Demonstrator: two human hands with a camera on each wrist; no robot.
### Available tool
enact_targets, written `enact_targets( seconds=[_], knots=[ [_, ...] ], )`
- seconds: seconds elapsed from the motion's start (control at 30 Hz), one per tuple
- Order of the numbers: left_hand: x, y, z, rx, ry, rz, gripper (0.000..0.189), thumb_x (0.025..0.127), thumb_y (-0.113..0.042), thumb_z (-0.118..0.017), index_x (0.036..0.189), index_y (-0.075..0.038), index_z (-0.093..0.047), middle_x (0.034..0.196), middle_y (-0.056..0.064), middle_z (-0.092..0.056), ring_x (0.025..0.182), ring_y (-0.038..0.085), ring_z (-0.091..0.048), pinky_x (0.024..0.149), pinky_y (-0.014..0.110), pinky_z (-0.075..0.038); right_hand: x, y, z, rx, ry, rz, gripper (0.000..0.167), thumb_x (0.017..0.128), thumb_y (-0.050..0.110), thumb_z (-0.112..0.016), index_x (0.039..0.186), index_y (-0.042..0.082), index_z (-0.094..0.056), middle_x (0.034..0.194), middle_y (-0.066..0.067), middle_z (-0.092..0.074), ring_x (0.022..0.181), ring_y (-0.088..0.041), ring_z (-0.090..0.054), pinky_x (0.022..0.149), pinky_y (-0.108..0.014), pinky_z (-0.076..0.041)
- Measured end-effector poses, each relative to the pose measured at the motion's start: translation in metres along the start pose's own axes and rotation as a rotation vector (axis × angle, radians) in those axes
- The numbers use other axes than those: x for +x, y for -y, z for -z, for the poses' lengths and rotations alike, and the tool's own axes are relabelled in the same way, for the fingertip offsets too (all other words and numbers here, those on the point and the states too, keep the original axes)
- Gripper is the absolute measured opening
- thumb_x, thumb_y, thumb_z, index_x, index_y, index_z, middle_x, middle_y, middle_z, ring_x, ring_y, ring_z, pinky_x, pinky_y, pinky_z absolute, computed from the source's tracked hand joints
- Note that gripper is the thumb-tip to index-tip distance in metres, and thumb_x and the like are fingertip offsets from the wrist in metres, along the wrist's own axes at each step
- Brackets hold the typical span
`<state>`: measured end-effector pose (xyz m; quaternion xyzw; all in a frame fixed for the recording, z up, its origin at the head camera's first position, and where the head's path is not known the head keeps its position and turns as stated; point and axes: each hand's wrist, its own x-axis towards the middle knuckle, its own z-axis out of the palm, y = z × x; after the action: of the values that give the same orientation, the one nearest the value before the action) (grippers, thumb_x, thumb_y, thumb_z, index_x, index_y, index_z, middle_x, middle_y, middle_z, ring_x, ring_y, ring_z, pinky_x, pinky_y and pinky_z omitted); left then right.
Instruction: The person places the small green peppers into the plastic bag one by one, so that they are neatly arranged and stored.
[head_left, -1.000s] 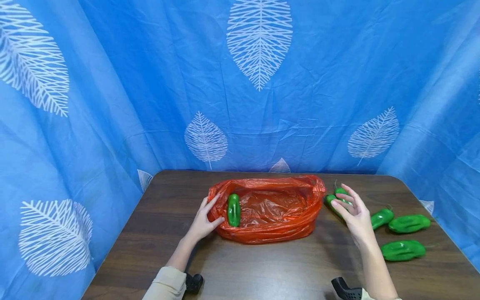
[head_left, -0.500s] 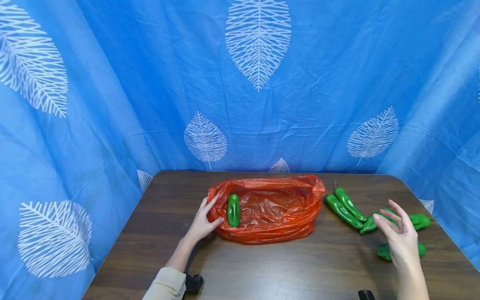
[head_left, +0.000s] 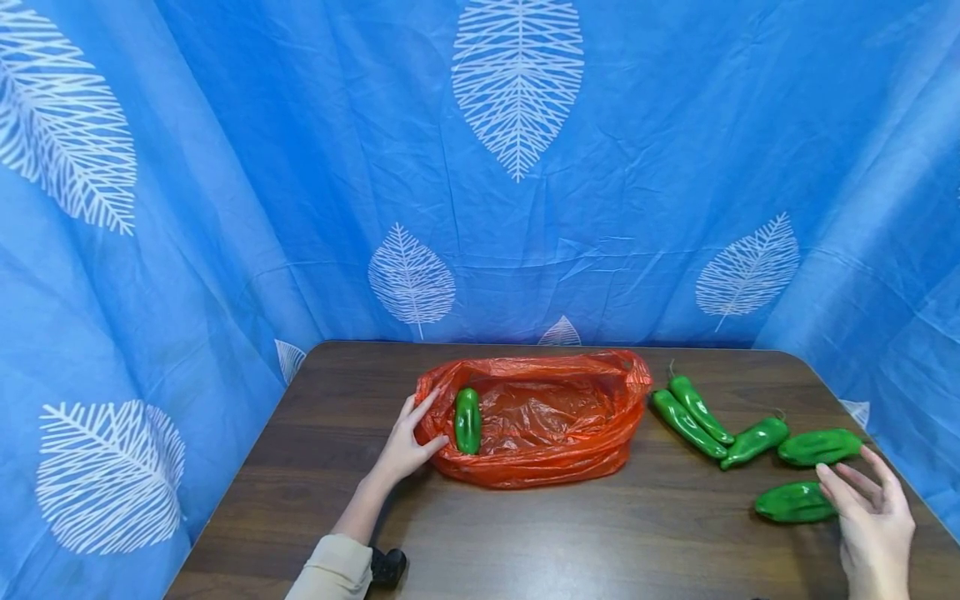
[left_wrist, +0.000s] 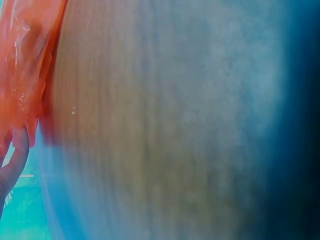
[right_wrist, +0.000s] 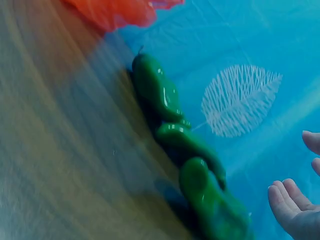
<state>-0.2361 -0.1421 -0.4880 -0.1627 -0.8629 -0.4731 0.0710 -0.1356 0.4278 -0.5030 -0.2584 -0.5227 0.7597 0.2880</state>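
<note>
A red plastic bag (head_left: 540, 475) lies on the table with its mouth spread wide, and one green chili pepper (head_left: 467, 421) rests inside at its left end. My left hand (head_left: 405, 442) holds the bag's left rim, thumb and index finger apart over the edge; in the left wrist view a finger (left_wrist: 19, 155) reaches into the red film. On the right, my right hand (head_left: 870, 517) has its fingers parted and nothing between them. It overlaps the right end of the nearest green pepper (head_left: 795, 502), just below another wrinkled green pepper (head_left: 819, 447).
Two slim green peppers (head_left: 688, 423) lie side by side to the right of the bag, and a bent green pepper (head_left: 756, 442) touches their lower ends. A blue curtain (head_left: 637, 208) with white leaf prints hangs behind the wooden table (head_left: 570, 542).
My right hand has moved right and toward me, from over the slim peppers to the nearest pepper at the table's right side. My left hand and the bag have stayed put.
</note>
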Motion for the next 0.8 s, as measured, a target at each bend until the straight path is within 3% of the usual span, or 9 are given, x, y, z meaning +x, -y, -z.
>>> enact_targets(
  seconds=[0.07, 0.13, 0.23, 0.37, 0.6, 0.8],
  knots=[
    [0.000, 0.001, 0.000, 0.002, 0.000, -0.005, 0.072, 0.074, -0.007, -0.073, 0.139, -0.015, -0.041, 0.136, 0.015, -0.035, 0.125, 0.035, -0.035, 0.096, 0.053, -0.037, 0.001, -0.003, 0.003, -0.056, -0.090, 0.003, 0.071, 0.070, -0.003, -0.075, 0.132, 0.022, -0.049, 0.094, 0.009, -0.057, 0.072, 0.001, -0.060, 0.057, -0.010, -0.049],
    [0.001, 0.001, -0.001, 0.005, 0.000, -0.013, 0.072, 0.075, -0.008, -0.073, 0.139, -0.015, -0.041, 0.136, 0.015, -0.035, 0.125, 0.035, -0.035, 0.096, 0.053, -0.037, 0.001, -0.007, 0.007, -0.137, -0.145, -0.016, 0.070, 0.072, 0.005, -0.075, 0.132, 0.027, -0.047, 0.096, 0.013, -0.054, 0.077, 0.005, -0.056, 0.069, -0.009, -0.047],
    [0.001, 0.002, -0.002, 0.011, 0.000, -0.032, 0.071, 0.075, -0.010, -0.073, 0.139, -0.013, -0.041, 0.135, 0.016, -0.035, 0.125, 0.036, -0.035, 0.096, 0.053, -0.037, -0.002, -0.009, 0.011, -0.255, -0.215, -0.063, 0.068, 0.074, 0.015, -0.075, 0.132, 0.035, -0.044, 0.099, 0.017, -0.048, 0.080, 0.008, -0.048, 0.064, -0.006, -0.042],
    [0.002, 0.003, -0.002, 0.009, -0.003, -0.034, 0.072, 0.074, -0.010, -0.073, 0.138, -0.013, -0.041, 0.135, 0.017, -0.035, 0.125, 0.036, -0.035, 0.096, 0.054, -0.037, -0.010, -0.006, 0.011, -0.289, -0.242, -0.086, 0.068, 0.075, 0.018, -0.074, 0.133, 0.036, -0.043, 0.100, 0.016, -0.044, 0.079, 0.008, -0.044, 0.049, -0.004, -0.036],
    [0.001, 0.002, -0.001, -0.004, -0.002, -0.019, 0.072, 0.074, -0.008, -0.073, 0.138, -0.015, -0.041, 0.136, 0.015, -0.034, 0.126, 0.035, -0.034, 0.096, 0.054, -0.037, -0.008, -0.015, 0.010, -0.371, -0.271, -0.109, 0.069, 0.074, 0.025, -0.075, 0.133, 0.039, -0.042, 0.099, 0.018, -0.038, 0.077, 0.010, -0.041, 0.049, -0.005, -0.034],
    [0.001, 0.001, 0.000, -0.009, 0.004, -0.006, 0.071, 0.075, -0.009, -0.073, 0.138, -0.015, -0.041, 0.137, 0.015, -0.034, 0.126, 0.035, -0.034, 0.096, 0.053, -0.037, -0.034, 0.005, -0.010, -0.470, -0.233, -0.220, 0.072, 0.077, 0.032, -0.070, 0.138, 0.043, -0.032, 0.101, 0.020, -0.033, 0.070, 0.011, -0.040, 0.047, -0.007, -0.036]
  ],
)
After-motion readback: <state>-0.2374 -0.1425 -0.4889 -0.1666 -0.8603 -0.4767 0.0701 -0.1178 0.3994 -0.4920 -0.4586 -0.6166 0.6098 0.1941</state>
